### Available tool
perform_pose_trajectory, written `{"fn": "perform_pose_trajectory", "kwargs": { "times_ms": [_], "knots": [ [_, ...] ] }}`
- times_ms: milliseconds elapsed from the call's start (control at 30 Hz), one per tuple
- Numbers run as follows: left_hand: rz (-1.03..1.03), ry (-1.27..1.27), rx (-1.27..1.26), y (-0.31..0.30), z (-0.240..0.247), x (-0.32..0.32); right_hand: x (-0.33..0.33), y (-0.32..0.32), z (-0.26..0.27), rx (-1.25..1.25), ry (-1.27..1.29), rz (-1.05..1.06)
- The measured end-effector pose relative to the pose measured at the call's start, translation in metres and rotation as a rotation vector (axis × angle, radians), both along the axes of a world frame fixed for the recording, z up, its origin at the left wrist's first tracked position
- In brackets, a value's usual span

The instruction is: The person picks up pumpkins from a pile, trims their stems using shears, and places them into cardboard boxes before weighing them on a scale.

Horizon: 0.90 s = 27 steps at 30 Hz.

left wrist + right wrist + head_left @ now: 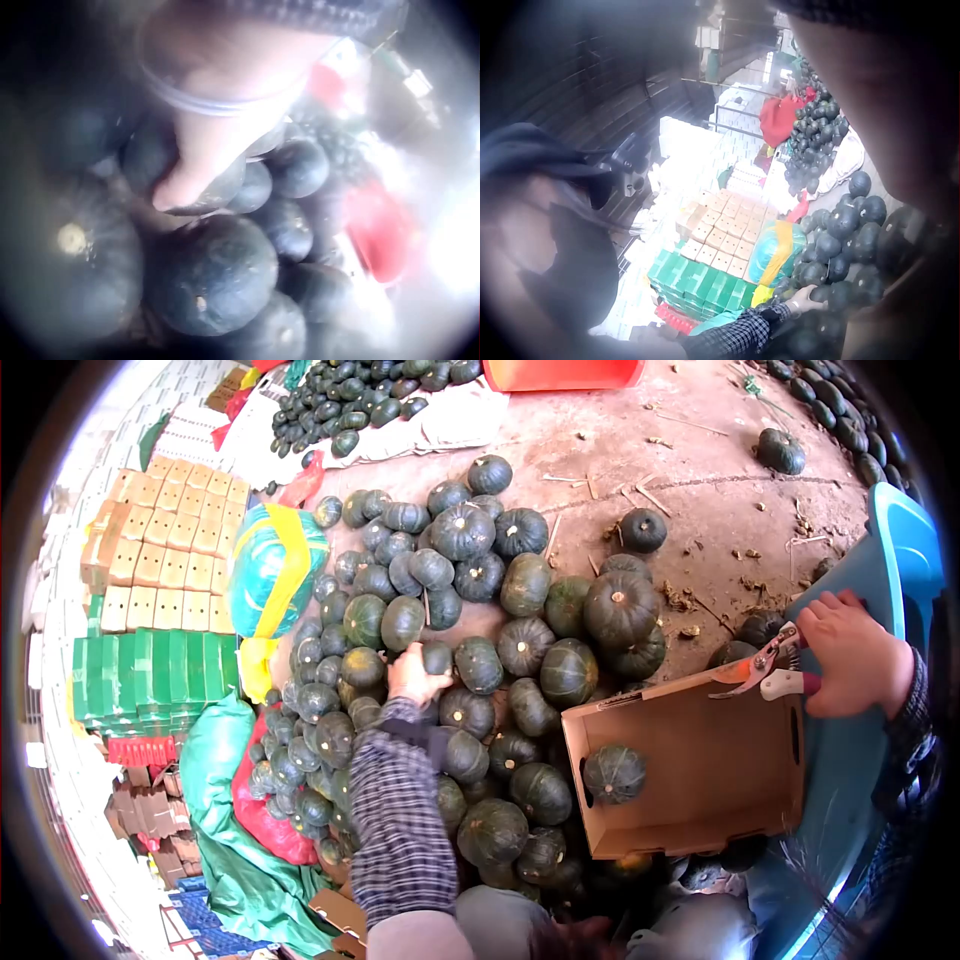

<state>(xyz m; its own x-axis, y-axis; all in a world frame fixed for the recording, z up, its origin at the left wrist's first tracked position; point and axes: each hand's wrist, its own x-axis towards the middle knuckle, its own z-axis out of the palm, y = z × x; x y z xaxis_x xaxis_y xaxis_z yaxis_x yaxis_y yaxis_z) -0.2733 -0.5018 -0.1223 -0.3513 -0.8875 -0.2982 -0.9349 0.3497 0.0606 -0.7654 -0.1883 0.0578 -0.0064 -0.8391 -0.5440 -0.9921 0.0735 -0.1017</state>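
Observation:
Among a heap of dark green pumpkins (463,532), my left hand (412,678) grips a small round pumpkin (437,657). The left wrist view shows the thumb (176,191) laid over that pumpkin's side, while the other fingers are hidden. My right hand (855,658) holds pruning shears (782,682) with pale and red handles, their blades pointing left over the edge of an open cardboard box (700,800). One pumpkin (614,774) lies inside the box at its left side.
A blue tub (885,540) stands at the right, beside the box. Stacked cartons (165,550), green boxes (150,675) and a teal bundle with yellow tape (270,570) are on the left. A red tub (565,372) and more pumpkins (350,400) lie at the back.

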Motion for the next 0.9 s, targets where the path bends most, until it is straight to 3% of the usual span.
{"fn": "perform_pose_trajectory", "kwargs": {
  "times_ms": [100,200,367,433,467,500,533,567,600,633,667,700,767,833,900],
  "knots": [
    [0.072,0.569,0.342,0.019,0.060,-0.001,0.005,-0.001,0.002,-0.051,0.008,-0.016],
    [-0.029,0.672,0.645,0.083,0.127,-0.060,0.004,-0.001,0.003,-0.066,-0.018,0.008],
    [-0.497,0.555,0.861,0.163,0.117,-0.155,-0.008,0.013,-0.018,-0.128,0.021,0.017],
    [-0.698,0.692,0.762,0.167,0.094,-0.161,-0.009,0.016,-0.025,-0.149,0.039,0.020],
    [-0.581,0.620,0.956,0.152,0.107,-0.166,-0.009,0.016,-0.026,-0.144,0.040,0.019],
    [-0.409,0.580,0.904,0.137,0.118,-0.161,-0.006,0.013,-0.021,-0.136,0.041,0.015],
    [-0.324,0.905,0.805,0.119,0.099,-0.148,-0.003,0.007,-0.011,-0.048,0.027,0.017],
    [-0.320,1.018,0.611,0.087,0.075,-0.131,-0.002,0.006,-0.011,-0.042,0.030,0.016],
    [-0.454,0.732,-0.195,0.014,0.024,-0.088,-0.001,0.004,-0.011,-0.035,0.032,-0.004],
    [0.009,1.071,0.133,-0.029,-0.014,-0.062,0.000,0.006,-0.012,-0.030,0.031,-0.021],
    [-0.015,0.793,-0.092,-0.046,-0.016,-0.053,-0.002,0.009,-0.015,-0.055,0.044,-0.004],
    [0.274,0.580,-0.046,-0.054,-0.004,-0.055,-0.001,0.008,-0.014,-0.048,0.059,-0.007],
    [0.243,0.300,-0.219,-0.076,-0.032,-0.046,0.001,0.006,-0.011,0.002,0.038,-0.032],
    [0.283,0.185,0.042,-0.090,-0.036,-0.058,0.003,0.009,-0.012,-0.039,0.068,-0.015],
    [0.360,0.112,0.080,-0.091,-0.045,-0.068,0.005,0.009,-0.011,-0.085,0.090,0.010]
  ]
}}
